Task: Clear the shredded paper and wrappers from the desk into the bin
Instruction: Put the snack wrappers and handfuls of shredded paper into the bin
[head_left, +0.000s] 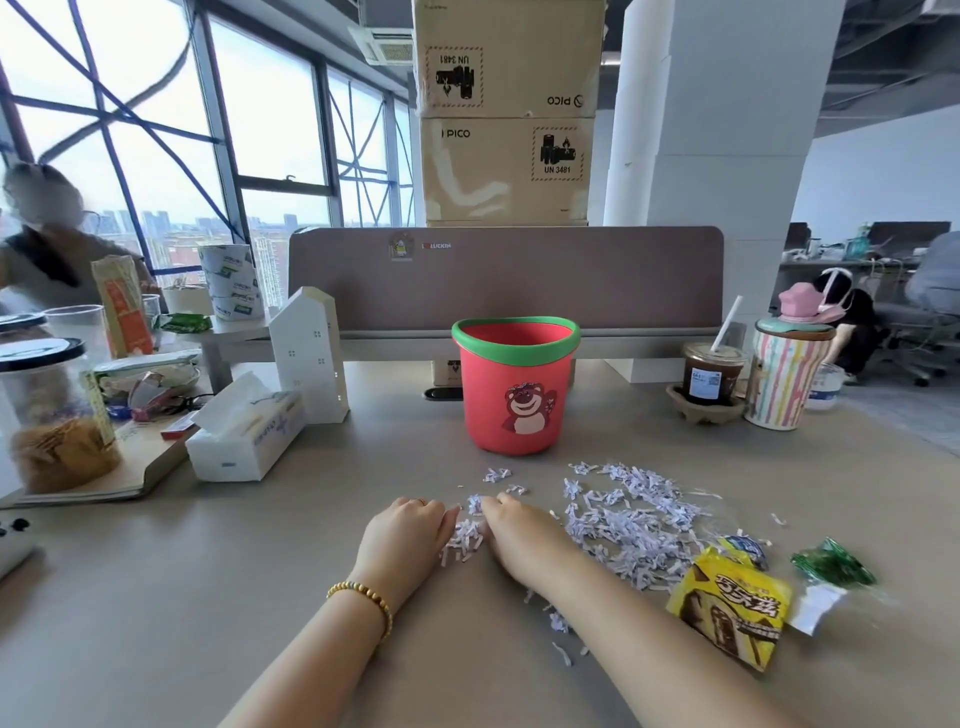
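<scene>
Grey desk (208, 597) fills your view, bare along the near edge and across the whole near-left stretch, so you have free room there. Your left hand (402, 538) and right hand (519, 540) lie palm-down near the middle, fingers curved toward each other, cupping a small clump of shredded paper (631, 525) between them. Neither hand is closed round it; they press it from both sides. A beaded bracelet (363, 597) sits on your left wrist.

Most of the shreds spread to the right of your right hand, with a few strays under your right forearm. Toward the near-right edge lie a yellow wrapper (730, 605), a small blue wrapper (745, 548) just beyond it, and a green wrapper (831, 564) further right, with a clear scrap touching it.

Beyond your hands the red bin (514, 389) with a green rim stands upright and open, a strip of bare desk between it and the shreds. Left of it sit a tissue pack (249, 436) and a white house-shaped box (311, 353); right of it, an iced coffee (711, 374) and a striped cup (784, 379).

At the far edge runs a brown partition (519, 280), with cardboard boxes (509, 114) stacked behind it.
</scene>
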